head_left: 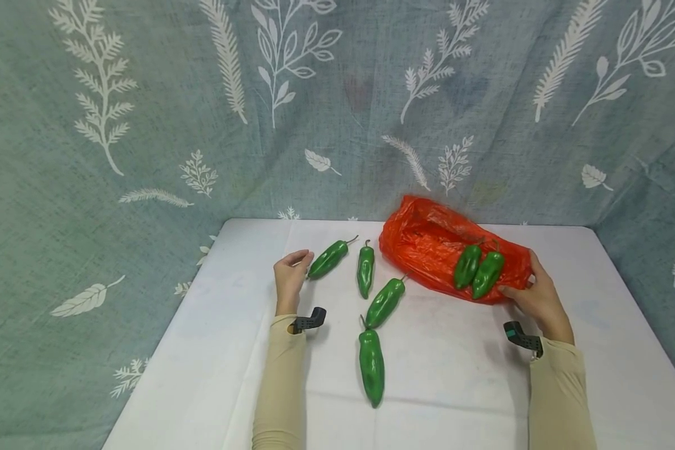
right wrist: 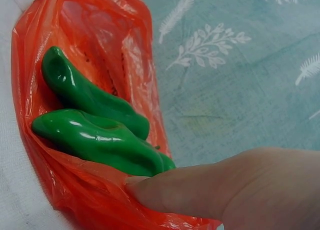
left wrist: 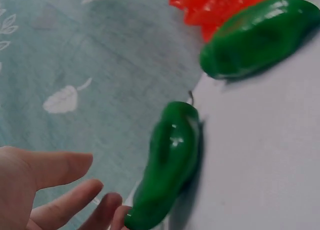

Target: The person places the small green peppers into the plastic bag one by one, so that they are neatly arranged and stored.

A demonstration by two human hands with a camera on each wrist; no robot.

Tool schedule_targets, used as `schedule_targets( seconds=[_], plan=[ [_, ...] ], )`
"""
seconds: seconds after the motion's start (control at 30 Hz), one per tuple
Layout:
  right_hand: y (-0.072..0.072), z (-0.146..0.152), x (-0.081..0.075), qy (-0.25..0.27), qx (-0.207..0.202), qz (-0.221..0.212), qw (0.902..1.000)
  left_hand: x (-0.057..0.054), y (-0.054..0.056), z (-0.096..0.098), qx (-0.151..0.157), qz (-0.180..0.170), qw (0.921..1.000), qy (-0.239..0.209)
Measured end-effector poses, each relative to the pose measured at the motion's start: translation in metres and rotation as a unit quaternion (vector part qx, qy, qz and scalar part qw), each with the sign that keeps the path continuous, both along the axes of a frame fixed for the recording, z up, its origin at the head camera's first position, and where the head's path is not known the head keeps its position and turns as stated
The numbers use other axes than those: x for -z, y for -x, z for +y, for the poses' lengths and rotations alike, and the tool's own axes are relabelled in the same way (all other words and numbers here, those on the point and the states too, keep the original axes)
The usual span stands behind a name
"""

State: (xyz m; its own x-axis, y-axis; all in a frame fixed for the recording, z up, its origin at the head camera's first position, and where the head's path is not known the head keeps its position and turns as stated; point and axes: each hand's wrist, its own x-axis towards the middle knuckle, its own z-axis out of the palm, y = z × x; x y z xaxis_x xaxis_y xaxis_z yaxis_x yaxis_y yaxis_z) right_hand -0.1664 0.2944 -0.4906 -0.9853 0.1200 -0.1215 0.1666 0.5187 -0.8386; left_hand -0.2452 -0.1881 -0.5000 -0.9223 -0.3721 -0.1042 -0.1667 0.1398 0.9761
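In the head view my left hand [head_left: 290, 275] is at the left end of a green chili pepper [head_left: 329, 259] on the white table. The left wrist view shows its thumb and fingers apart, the fingertips right at the tip of that pepper [left wrist: 170, 160]. On the right, my right hand [head_left: 544, 303] holds the right end of a red plastic bag [head_left: 413, 253], its thumb over the near edge. Two green peppers [right wrist: 100, 142] lie side by side inside the bag, whose mouth gapes open toward me.
Between my hands, three more green peppers lie loose: one [head_left: 365, 270] left of the bag, one [head_left: 385, 303] slanting below it, one [head_left: 372, 367] nearest me. A leaf-patterned green cloth [head_left: 337, 106] hangs behind the white table [head_left: 439, 387].
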Motion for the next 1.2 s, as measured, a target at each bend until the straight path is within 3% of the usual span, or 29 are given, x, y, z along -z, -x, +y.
schedule_targets(
  seconds=[0.23, 0.53, 0.93, 1.2],
  plan=[
    [-0.001, 0.0, 0.001, 0.004, -0.004, 0.007, 1.0, 0.01, 0.001, 0.0, 0.023, -0.04, 0.9979, 0.046],
    [0.0, 0.0, 0.003, -0.004, -0.001, 0.012, 0.9999, 0.011, 0.0, 0.007, 0.053, -0.033, 0.9911, 0.118],
    [-0.002, 0.0, 0.001, 0.002, -0.003, 0.009, 1.0, 0.009, -0.001, 0.011, 0.065, -0.045, 0.9843, 0.158],
    [-0.001, -0.001, 0.001, 0.002, 0.0, 0.008, 1.0, 0.009, 0.0, 0.01, 0.075, -0.056, 0.9837, 0.153]
  ],
)
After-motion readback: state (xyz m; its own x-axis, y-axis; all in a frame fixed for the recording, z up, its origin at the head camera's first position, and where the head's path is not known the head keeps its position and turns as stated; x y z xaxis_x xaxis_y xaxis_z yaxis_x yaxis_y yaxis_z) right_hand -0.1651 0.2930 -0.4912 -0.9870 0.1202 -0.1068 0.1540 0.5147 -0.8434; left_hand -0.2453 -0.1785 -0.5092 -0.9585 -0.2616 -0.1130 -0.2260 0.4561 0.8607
